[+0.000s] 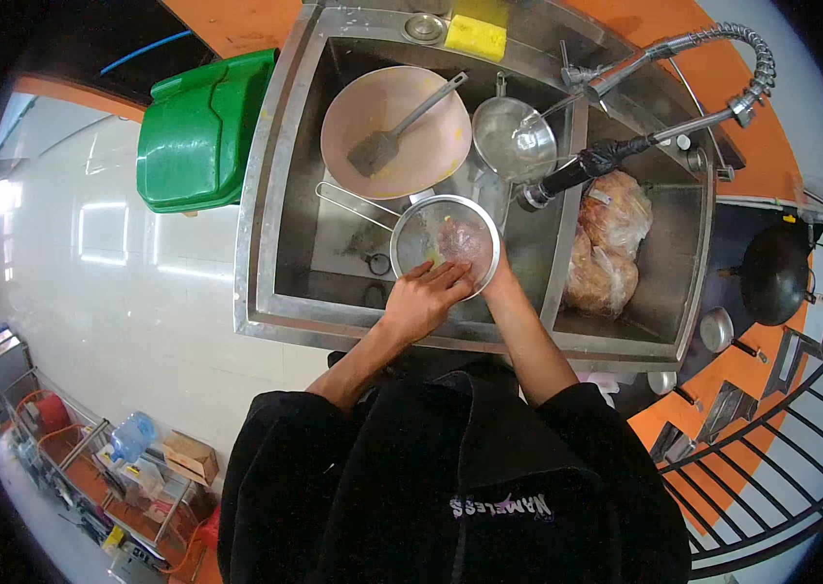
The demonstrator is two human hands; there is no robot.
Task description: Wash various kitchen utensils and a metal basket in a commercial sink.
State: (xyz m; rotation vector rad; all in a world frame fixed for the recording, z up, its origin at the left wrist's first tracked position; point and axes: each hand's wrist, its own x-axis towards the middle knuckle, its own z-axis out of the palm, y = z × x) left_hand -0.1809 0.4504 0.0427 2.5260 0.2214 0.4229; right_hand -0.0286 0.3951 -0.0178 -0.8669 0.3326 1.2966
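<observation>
A round wire-mesh strainer (430,219) with a steel rim and a wire handle is tilted over the large basin. My right hand (497,269) supports it from below at its right side, its fingers showing dimly through the mesh. My left hand (422,299) rests with extended fingers on the inside of the mesh, near the lower rim. Small yellowish bits cling to the mesh. Just beyond, a pink bowl (353,109) with yellow residue stands in the basin, a grey spatula (375,152) lying across it. Beside it sits a round metal strainer or pan (514,135).
The spring-hose faucet (586,168) reaches over the stainless steel sink's divider (565,277). Plastic-bagged raw meat (608,241) fills part of the smaller basin. A yellow sponge (476,38) lies on the back ledge. Left of the sink stands a green bin (200,139).
</observation>
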